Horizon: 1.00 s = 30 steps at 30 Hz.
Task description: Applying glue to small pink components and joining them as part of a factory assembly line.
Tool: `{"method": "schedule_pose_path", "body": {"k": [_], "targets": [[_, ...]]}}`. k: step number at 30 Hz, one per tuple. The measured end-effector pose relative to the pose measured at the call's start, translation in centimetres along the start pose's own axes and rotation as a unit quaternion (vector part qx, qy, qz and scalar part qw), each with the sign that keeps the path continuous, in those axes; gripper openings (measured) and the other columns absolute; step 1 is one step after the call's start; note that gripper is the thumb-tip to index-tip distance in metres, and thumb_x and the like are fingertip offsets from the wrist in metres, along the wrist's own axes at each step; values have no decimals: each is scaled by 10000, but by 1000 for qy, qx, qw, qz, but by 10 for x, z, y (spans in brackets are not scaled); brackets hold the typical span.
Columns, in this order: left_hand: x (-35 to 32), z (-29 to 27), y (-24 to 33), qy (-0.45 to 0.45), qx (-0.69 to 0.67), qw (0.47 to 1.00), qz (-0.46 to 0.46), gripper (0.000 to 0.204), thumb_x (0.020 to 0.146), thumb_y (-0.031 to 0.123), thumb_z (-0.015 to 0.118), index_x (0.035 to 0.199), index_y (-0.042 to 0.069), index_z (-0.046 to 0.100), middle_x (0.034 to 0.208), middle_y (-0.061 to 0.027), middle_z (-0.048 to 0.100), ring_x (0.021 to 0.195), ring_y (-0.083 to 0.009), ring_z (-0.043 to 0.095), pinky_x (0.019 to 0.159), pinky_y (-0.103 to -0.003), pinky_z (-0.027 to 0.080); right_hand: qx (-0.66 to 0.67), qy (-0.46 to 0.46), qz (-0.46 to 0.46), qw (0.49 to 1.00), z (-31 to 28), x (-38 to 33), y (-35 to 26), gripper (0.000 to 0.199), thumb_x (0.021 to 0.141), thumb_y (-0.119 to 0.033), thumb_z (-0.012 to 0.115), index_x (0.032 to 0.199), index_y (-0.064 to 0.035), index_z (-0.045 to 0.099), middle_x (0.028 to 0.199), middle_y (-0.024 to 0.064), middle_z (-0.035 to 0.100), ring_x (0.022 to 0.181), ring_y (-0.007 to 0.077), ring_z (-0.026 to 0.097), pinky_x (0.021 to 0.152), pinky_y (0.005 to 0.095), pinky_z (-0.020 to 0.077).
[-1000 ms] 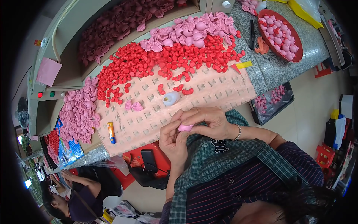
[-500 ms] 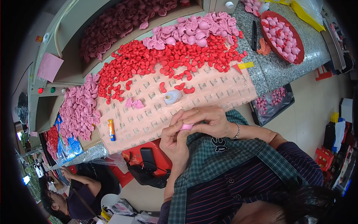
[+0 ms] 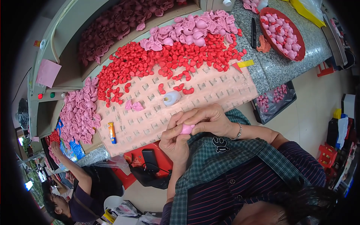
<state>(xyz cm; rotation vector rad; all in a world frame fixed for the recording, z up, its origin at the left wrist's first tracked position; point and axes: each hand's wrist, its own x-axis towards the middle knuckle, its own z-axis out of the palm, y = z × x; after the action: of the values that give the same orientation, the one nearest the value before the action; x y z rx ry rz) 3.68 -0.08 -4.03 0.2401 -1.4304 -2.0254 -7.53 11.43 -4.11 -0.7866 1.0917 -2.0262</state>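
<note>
Pink gridded work board point(image 3: 210, 93) fills most of the bench, heaped along its far edge with small red rubbery pieces point(image 3: 165, 62) and pale pink ones point(image 3: 195, 28). A little white bottle point(image 3: 171, 98) stands near the middle. Down at the near edge, left hand point(image 3: 175, 139) and right hand point(image 3: 210, 120) touch — both pinching one small soft pink piece point(image 3: 186, 129) between the fingertips.

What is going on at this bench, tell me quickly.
A person holds a small pink piece between both hands, left hand below and right hand above, near the edge of a pink gridded board. Heaps of red pieces and pink pieces cover the board's far side. A small white bottle lies on it.
</note>
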Motion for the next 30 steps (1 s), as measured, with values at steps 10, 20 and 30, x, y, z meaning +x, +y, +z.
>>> {"method": "schedule_pose_path", "body": {"k": [10,20,30], "targets": [[3,16,11,10,8,1000,-14,262,880,112,739,1098,46,609,1356,-310,526,1263,-331,550,1026,-417,473,158,36,27,986,1,-3,17,284,823,54,726,1100,2,692,1211,197,657,1109,222,644,942,332,534],[-2,8,3,-19,-25,999,-10,196,918,9,652,1105,52,613,1417,-354,440,1341,-378,462,1113,-493,367,104,24,14,994,3,-2,5,318,834,6,744,1132,-1,634,1220,227,640,1109,234,645,930,341,542],[3,14,-2,0,-48,999,-6,222,894,-74,649,1090,31,633,1404,-345,464,1306,-338,506,1066,-419,421,87,42,-4,995,3,-1,8,316,865,-5,720,1162,2,612,1209,200,641,1095,230,651,937,345,537]]}}
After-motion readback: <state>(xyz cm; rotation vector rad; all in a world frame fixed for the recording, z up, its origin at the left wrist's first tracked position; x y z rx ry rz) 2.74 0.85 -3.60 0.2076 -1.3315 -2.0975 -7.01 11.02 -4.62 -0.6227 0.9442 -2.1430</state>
